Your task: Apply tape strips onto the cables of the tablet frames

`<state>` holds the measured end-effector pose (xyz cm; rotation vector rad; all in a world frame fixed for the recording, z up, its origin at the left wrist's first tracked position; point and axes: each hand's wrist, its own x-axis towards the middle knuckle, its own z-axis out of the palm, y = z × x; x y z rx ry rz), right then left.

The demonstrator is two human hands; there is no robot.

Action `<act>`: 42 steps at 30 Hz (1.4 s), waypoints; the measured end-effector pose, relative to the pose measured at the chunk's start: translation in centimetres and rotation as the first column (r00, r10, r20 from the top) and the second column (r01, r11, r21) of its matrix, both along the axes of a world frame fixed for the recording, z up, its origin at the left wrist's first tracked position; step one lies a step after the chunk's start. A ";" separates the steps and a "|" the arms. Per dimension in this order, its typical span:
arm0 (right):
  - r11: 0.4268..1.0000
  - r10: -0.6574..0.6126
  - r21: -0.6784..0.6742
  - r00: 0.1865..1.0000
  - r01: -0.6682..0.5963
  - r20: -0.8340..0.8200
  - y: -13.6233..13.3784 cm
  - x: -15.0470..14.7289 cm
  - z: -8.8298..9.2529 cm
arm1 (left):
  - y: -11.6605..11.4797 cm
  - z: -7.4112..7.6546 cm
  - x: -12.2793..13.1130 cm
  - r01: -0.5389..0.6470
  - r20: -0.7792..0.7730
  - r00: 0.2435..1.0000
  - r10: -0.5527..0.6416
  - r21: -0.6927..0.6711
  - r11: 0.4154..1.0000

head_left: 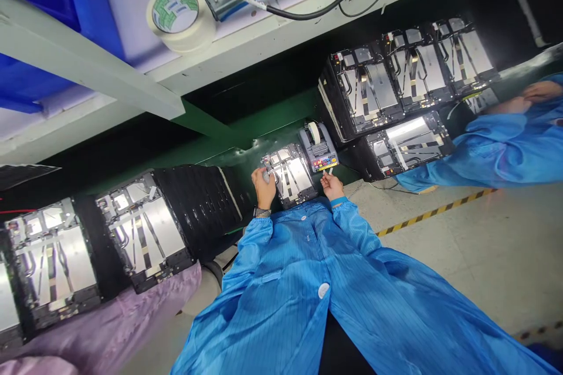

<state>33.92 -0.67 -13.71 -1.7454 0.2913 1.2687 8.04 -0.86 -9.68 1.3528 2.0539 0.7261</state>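
Observation:
An opened electronic device panel [292,176], silver plates with dark ribbon cables, lies flat on the green bench in front of my body. My left hand [264,190] is at its left edge, fingers curled around something small and greyish that I cannot make out. Just right of the panel stands a grey tape dispenser [320,149] with a roll of pale tape [314,133] on top and coloured buttons in front. Close to its front edge, my right hand [332,186] pinches a short whitish strip of tape [329,171].
Stacks of similar panels stand at left [147,228] and right [367,88]. A shelf [246,53] overhead carries a large tape roll [187,20], blue bins and a cable. A co-worker's blue sleeve [505,146] reaches in from the right; purple cloth [132,316] lies lower left.

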 end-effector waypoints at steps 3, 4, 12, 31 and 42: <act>1.000 -0.021 -0.017 0.998 0.023 0.064 -1.0 0.3 0.4 | 1.0 0.6 1.9 0.063 -0.135 0.989 -0.057 0.046 0.997; 1.000 -0.030 -0.008 0.994 0.030 0.103 -1.7 0.4 0.7 | 1.5 0.9 2.8 0.090 -0.177 0.981 -0.082 0.042 0.995; 0.718 0.242 0.292 0.620 -0.632 0.747 -4.1 1.0 6.4 | 8.0 1.0 9.2 0.222 -0.320 0.910 -0.264 -0.161 0.962; -0.208 0.204 -0.575 -0.610 -0.791 0.766 13.9 -3.0 7.1 | 11.8 0.3 4.9 0.255 -0.181 0.915 -0.361 -0.436 0.863; -0.279 0.139 -0.595 -0.645 -0.753 0.751 14.6 -3.6 6.8 | 12.1 0.2 4.8 0.252 -0.167 0.917 -0.361 -0.458 0.853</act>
